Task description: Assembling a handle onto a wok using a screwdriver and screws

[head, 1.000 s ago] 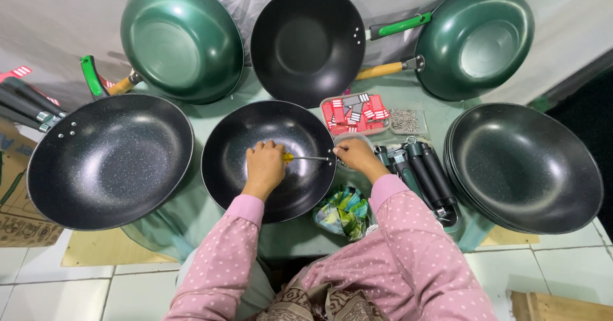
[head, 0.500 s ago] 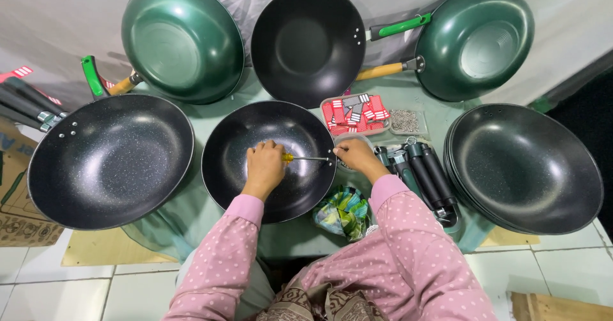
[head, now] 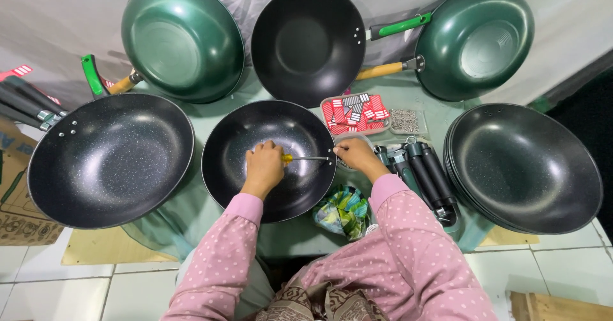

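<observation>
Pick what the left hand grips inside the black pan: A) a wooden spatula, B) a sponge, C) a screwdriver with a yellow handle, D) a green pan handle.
C: the left hand grips a yellow-handled screwdriver, its metal shaft reaching the black pan rim by the right hand.

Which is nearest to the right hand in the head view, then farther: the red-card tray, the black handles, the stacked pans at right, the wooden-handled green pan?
From the right hand:
1. Red-card tray, just above.
2. Black handles, right beside; close to the tray's distance.
3. Stacked pans, far right.
4. Wooden-handled green pan, upper right; roughly level with the stack.
</observation>
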